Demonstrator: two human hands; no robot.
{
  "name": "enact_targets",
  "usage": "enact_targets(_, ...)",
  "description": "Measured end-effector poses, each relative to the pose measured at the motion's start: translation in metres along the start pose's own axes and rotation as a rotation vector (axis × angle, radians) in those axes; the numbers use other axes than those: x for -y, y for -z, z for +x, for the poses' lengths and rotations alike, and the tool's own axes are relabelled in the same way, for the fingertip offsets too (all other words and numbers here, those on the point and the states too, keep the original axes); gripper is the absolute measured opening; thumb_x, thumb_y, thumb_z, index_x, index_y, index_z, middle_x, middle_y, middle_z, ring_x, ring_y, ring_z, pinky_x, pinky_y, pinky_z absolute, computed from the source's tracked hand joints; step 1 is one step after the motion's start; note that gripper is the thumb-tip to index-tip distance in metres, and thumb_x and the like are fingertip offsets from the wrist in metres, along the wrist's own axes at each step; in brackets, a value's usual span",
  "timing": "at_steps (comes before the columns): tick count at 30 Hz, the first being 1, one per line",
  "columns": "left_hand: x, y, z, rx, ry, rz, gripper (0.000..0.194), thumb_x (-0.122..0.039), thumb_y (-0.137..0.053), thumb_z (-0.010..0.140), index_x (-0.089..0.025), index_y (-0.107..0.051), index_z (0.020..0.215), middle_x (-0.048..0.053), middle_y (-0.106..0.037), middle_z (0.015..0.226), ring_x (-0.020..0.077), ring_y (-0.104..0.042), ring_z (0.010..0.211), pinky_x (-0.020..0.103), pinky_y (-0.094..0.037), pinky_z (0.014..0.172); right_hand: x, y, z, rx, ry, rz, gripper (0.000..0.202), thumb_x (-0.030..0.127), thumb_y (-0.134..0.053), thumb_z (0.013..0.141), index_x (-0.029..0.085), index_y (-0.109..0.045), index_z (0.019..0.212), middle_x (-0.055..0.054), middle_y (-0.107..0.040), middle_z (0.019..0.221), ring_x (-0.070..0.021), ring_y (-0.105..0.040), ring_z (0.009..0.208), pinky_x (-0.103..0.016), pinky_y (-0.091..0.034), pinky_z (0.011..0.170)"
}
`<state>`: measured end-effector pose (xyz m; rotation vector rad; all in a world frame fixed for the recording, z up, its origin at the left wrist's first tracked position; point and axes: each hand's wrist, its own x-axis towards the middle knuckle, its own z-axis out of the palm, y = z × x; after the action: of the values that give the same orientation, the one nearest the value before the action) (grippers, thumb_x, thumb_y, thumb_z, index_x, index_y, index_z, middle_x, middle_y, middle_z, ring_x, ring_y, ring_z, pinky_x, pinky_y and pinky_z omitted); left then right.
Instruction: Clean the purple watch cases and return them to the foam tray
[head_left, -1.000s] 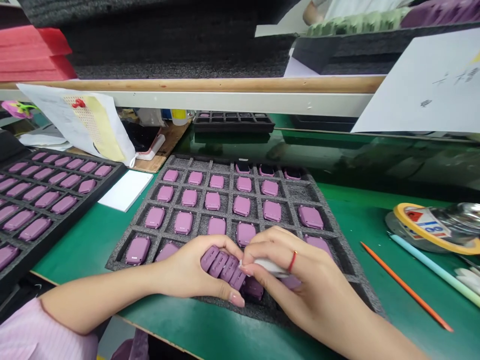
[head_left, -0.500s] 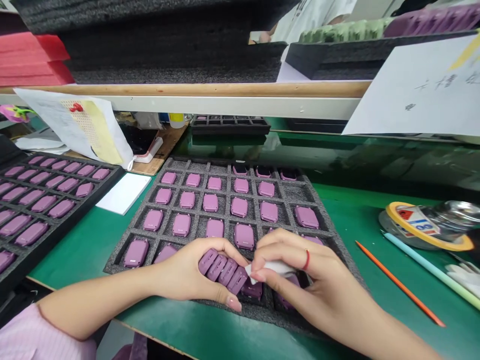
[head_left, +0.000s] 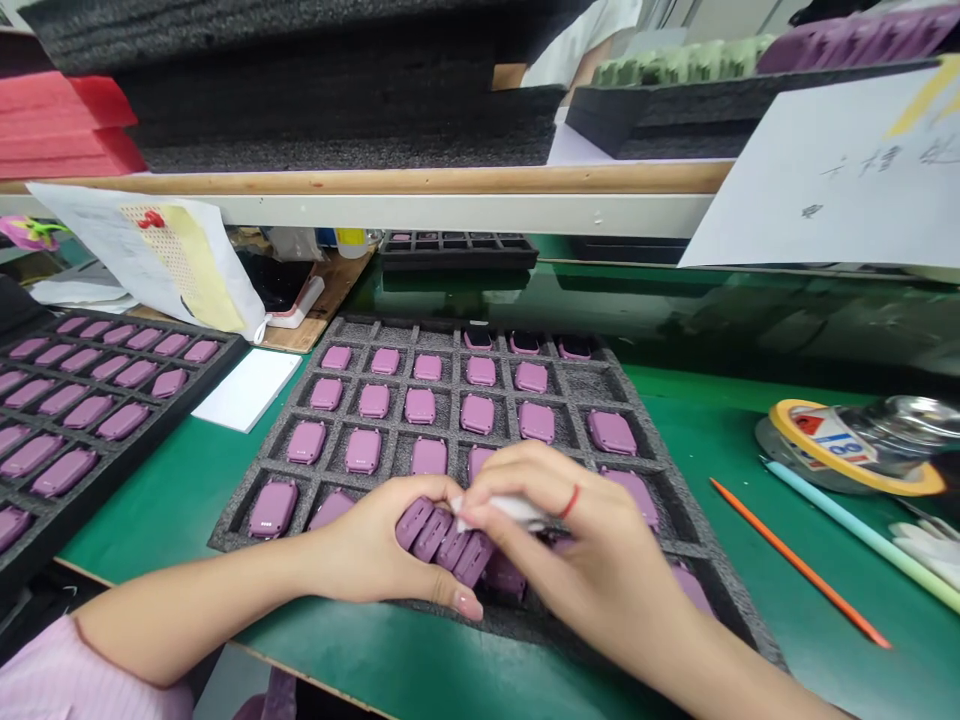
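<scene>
My left hand (head_left: 397,545) grips a row of several purple watch cases (head_left: 442,540) side by side, thumb in front and fingers behind, over the near edge of a foam tray (head_left: 480,625). Pinched between the thumb and fingers of my right hand (head_left: 570,540) is a white cloth (head_left: 502,510), whose tip lies against the upper edges of the held cases. More purple cases (head_left: 364,450) sit in the tray's compartments. Along the far row, a few pieces (head_left: 525,342) show dark faces. My right hand hides part of the tray.
Another tray of purple cases (head_left: 45,455) is at the left, near a white pad (head_left: 246,390). An orange stick (head_left: 799,560), a light blue stick (head_left: 862,530) and a jar with a yellow ring (head_left: 847,450) lie right. Above, a shelf (head_left: 450,180) holds black foam.
My right hand has moved left with the cloth, from the right end of the held cases to over their middle and left. My left hand keeps its place and grip.
</scene>
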<state>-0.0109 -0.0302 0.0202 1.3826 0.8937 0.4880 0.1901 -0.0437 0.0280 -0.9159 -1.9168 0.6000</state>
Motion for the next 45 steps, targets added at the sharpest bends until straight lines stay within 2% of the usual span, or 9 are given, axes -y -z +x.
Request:
enact_targets(3, -0.001, 0.002, 0.001, 0.103, -0.036, -0.085, 0.045, -0.016, -0.092, 0.060, -0.021, -0.070, 0.099, 0.005, -0.074, 0.119, 0.0234, -0.066, 0.116, 0.037, -0.045, 0.106, -0.010, 0.015, 0.002, -0.089, -0.154, 0.076, 0.007, 0.021, -0.067, 0.091, 0.025, -0.068, 0.085, 0.002, -0.069, 0.082, -0.0108, -0.065, 0.075, -0.019, -0.053, 0.066)
enact_targets(5, -0.002, 0.003, 0.002, 0.139, -0.039, -0.121, 0.046, -0.015, -0.092, 0.060, -0.021, -0.071, 0.100, 0.006, -0.073, 0.123, 0.0235, -0.065, 0.119, 0.037, -0.045, 0.107, -0.014, 0.023, 0.002, -0.089, -0.168, 0.092, 0.005, 0.023, -0.068, 0.090, 0.026, -0.067, 0.086, 0.003, -0.067, 0.083, -0.0099, -0.065, 0.075, -0.018, -0.052, 0.067)
enact_targets(9, -0.002, 0.003, 0.003, 0.065, 0.023, -0.038, 0.049, -0.020, -0.095, 0.056, -0.021, -0.070, 0.098, 0.001, -0.073, 0.104, 0.0205, -0.066, 0.102, 0.033, -0.049, 0.095, -0.010, 0.026, -0.002, 0.110, -0.005, 0.064, 0.012, 0.013, -0.064, 0.092, 0.024, -0.066, 0.090, 0.002, -0.066, 0.086, -0.0091, -0.063, 0.078, -0.019, -0.052, 0.070)
enact_targets(13, -0.001, 0.002, 0.004, 0.059, 0.034, -0.041, 0.049, -0.022, -0.095, 0.055, -0.020, -0.067, 0.094, -0.004, -0.066, 0.084, 0.0149, -0.060, 0.082, 0.027, -0.049, 0.077, -0.004, 0.020, -0.006, 0.276, 0.174, -0.038, 0.013, 0.008, -0.059, 0.094, 0.020, -0.063, 0.098, -0.004, -0.065, 0.091, -0.0138, -0.058, 0.083, -0.027, -0.052, 0.072)
enact_targets(23, -0.004, 0.002, 0.002, 0.052, 0.067, -0.013, 0.048, -0.022, -0.092, 0.058, -0.020, -0.066, 0.098, -0.002, -0.065, 0.091, 0.0165, -0.061, 0.087, 0.030, -0.049, 0.081, -0.015, 0.023, -0.005, 0.258, 0.203, -0.080, 0.017, 0.008, -0.057, 0.095, 0.022, -0.061, 0.101, -0.004, -0.065, 0.090, -0.0149, -0.060, 0.083, -0.029, -0.054, 0.071)
enact_targets(29, -0.003, 0.000, 0.002, 0.079, 0.006, -0.106, 0.060, -0.015, -0.093, 0.056, -0.022, -0.065, 0.109, 0.003, -0.072, 0.112, 0.0222, -0.064, 0.115, 0.036, -0.045, 0.106, -0.008, 0.020, -0.007, 0.257, 0.230, -0.078, 0.014, 0.008, -0.057, 0.094, 0.020, -0.062, 0.099, -0.004, -0.066, 0.088, -0.0146, -0.059, 0.082, -0.029, -0.054, 0.071)
enact_targets(37, -0.002, 0.001, 0.002, 0.118, 0.036, -0.099, 0.074, -0.015, -0.093, 0.058, -0.021, -0.062, 0.125, 0.008, -0.075, 0.118, 0.0263, -0.067, 0.115, 0.043, -0.045, 0.107, -0.017, 0.025, -0.003, 0.198, 0.101, 0.029, 0.015, 0.008, -0.059, 0.093, 0.022, -0.065, 0.091, -0.001, -0.067, 0.085, -0.0115, -0.063, 0.080, -0.023, -0.054, 0.071)
enact_targets(41, -0.004, 0.000, 0.002, 0.108, 0.019, -0.125, 0.073, -0.012, -0.092, 0.059, -0.021, -0.062, 0.125, 0.007, -0.075, 0.119, 0.0243, -0.067, 0.118, 0.039, -0.045, 0.109, -0.007, 0.023, -0.004, 0.249, 0.156, 0.024, 0.015, 0.007, -0.060, 0.092, 0.021, -0.065, 0.096, -0.003, -0.067, 0.089, -0.0130, -0.061, 0.082, -0.025, -0.054, 0.073)
enact_targets(45, -0.006, -0.001, 0.003, 0.110, 0.038, -0.107, 0.070, -0.012, -0.092, 0.059, -0.021, -0.063, 0.123, 0.007, -0.075, 0.119, 0.0249, -0.068, 0.115, 0.039, -0.048, 0.106, -0.013, 0.021, -0.008, 0.273, 0.155, -0.031, 0.013, 0.010, -0.058, 0.094, 0.021, -0.064, 0.097, -0.004, -0.066, 0.089, -0.0150, -0.061, 0.083, -0.028, -0.055, 0.072)
